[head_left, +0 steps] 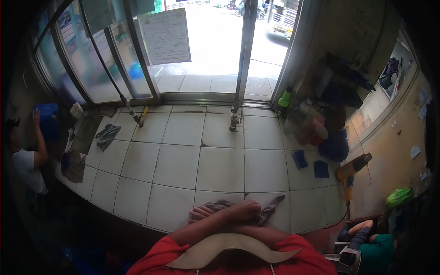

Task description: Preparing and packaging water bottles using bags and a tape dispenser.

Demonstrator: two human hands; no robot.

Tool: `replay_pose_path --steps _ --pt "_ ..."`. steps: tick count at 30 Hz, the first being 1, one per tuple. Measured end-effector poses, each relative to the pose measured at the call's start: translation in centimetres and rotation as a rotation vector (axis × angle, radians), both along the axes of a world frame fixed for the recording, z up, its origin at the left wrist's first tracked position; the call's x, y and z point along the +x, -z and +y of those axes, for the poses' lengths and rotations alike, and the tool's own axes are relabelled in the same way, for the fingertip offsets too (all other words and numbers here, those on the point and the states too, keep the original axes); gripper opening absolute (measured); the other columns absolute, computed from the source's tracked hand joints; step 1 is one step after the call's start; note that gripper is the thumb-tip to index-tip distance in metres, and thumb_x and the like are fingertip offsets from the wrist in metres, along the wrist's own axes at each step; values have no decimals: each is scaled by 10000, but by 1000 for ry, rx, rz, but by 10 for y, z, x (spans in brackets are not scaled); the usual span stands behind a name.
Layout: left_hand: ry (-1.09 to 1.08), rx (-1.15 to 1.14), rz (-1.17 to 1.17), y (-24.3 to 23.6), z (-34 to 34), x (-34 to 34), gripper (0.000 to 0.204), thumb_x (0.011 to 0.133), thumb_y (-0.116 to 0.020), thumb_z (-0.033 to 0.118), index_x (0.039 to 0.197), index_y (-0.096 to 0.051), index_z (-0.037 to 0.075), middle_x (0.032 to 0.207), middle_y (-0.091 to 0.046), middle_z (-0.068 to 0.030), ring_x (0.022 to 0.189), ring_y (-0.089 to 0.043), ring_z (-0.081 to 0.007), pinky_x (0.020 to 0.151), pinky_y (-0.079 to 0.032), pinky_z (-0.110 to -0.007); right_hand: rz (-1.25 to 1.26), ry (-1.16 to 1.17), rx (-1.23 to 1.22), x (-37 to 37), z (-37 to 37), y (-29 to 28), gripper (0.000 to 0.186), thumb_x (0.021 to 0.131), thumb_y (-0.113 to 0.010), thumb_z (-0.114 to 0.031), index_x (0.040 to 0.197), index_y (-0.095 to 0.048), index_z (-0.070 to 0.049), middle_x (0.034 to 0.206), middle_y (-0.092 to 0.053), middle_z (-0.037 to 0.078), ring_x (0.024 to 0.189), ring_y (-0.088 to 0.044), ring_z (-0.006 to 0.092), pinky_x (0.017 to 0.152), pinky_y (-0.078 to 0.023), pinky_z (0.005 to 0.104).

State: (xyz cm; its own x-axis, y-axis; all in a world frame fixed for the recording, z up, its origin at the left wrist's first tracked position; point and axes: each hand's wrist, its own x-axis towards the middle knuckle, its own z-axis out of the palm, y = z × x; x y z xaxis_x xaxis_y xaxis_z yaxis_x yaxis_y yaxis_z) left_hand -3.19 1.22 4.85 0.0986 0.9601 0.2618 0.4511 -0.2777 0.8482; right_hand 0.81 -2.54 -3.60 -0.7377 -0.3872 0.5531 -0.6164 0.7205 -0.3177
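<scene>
My forearms cross at the near edge of the white tiled counter (220, 167). My left hand (247, 210) reaches over to the right side and is closed on a crumpled grey-brown cloth (271, 210), whose pointed end sticks out to the right. Under that arm, my right hand (200, 214) comes out on the left. Its fingers lie stretched side by side against another part of the cloth; its palm is hidden by the left forearm.
Two pipes with valves (233, 120) rise from the counter's far side. At right are blue sponges (299, 159), a green bottle (283, 102), and an orange bottle (354, 166). A grey rag (108, 136) lies left. A person (30, 160) touches a blue container (47, 123); another (376, 250) sits lower right.
</scene>
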Motion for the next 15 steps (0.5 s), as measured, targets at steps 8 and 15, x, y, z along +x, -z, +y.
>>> replay_pose_path --steps 8,15 --pt "8 21 40 7 1 0 103 744 -633 8 794 -602 93 784 -612 -73 729 -568 -268 661 -460 -368 38 19 -16 -2 -3 4 480 990 -451 -366 1434 -504 -191 1548 -407 106 1425 -388 269 1172 -301 440" --pt "-27 -69 73 6 -2 2 91 743 -654 33 788 -598 91 744 -600 -85 692 -553 -280 637 -454 -374 26 22 -19 -2 -2 8 482 978 -467 -354 1428 -511 -188 1539 -422 102 1413 -405 271 1165 -312 436"
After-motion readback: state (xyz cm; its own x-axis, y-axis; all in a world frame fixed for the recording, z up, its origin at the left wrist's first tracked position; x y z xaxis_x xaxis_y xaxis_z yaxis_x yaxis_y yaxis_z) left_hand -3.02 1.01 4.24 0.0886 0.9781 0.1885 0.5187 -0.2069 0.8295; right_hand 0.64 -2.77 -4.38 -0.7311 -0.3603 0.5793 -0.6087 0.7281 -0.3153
